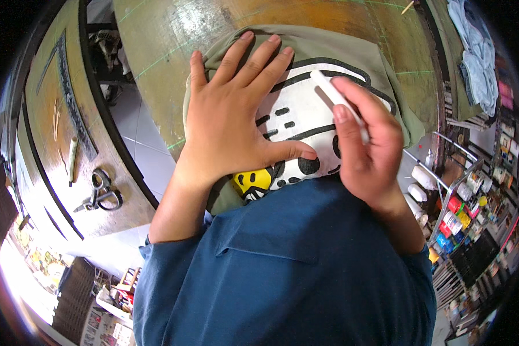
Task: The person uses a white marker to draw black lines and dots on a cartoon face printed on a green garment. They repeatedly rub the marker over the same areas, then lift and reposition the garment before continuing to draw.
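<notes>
Left hand (228, 124) pressed flat, fingers (259, 60) spread, on an olive printed garment (305, 109) lying on the worn table (173, 34). Right hand (369, 144) over the print, fingers pinching a white stick (328, 89).

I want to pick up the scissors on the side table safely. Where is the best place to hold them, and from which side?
Grip the scissors by the dark handle loops, coming from above. They lie flat on the wooden side table, apparently closed, loops nearest you.

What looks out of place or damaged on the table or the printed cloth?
Nothing stands out. The left hand presses flat on the olive printed cloth, the right hand holds a white stick, and scissors lie on the side bench.
</notes>
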### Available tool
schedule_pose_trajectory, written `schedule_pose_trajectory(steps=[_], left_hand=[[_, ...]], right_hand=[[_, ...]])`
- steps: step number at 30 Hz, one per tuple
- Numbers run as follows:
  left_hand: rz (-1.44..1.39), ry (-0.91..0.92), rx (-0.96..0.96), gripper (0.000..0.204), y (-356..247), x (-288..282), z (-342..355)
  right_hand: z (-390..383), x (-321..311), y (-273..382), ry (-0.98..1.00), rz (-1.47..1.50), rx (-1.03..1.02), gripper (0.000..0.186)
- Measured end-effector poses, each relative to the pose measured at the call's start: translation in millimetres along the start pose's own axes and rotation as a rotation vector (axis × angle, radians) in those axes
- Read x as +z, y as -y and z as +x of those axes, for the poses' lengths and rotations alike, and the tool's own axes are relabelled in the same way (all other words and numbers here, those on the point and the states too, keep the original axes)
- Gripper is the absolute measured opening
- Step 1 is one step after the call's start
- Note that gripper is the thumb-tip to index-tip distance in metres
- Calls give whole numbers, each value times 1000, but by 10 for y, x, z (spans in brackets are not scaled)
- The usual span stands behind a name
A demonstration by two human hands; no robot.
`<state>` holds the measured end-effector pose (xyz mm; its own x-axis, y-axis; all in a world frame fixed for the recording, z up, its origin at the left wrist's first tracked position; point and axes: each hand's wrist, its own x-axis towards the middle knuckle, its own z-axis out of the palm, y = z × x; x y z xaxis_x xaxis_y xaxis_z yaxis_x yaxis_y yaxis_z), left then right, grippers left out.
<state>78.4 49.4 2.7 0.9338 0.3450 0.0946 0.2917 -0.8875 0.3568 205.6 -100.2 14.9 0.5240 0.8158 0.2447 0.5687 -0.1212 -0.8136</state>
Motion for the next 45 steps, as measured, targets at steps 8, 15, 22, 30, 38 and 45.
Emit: schedule_pose_trajectory(steps=[8, 15, 22, 30, 38, 45], left_hand=[[52, 14, -18, 108, 37, 50, 30], [65, 13, -39, 104, 23, 73, 42], [337, -107, 69, 99, 228, 341, 10], [135, -96, -2, 99, 97, 224, 36], [58, 0, -68, 96, -1, 99, 31], [53, 1, -78, 95, 3, 107, 24]], right_hand=[[-52, 108, -62, -49, -186, -32, 24], [-113, 159, 101, 60, -403, 39, 29], [-123, 260, 161, 93, -395, 48, 29], [-150, 325, 134, 87, -438, 12, 36], [-116, 339, 255, 95, -421, 69, 28], [-139, 366, 254, 115, -442, 81, 28]])
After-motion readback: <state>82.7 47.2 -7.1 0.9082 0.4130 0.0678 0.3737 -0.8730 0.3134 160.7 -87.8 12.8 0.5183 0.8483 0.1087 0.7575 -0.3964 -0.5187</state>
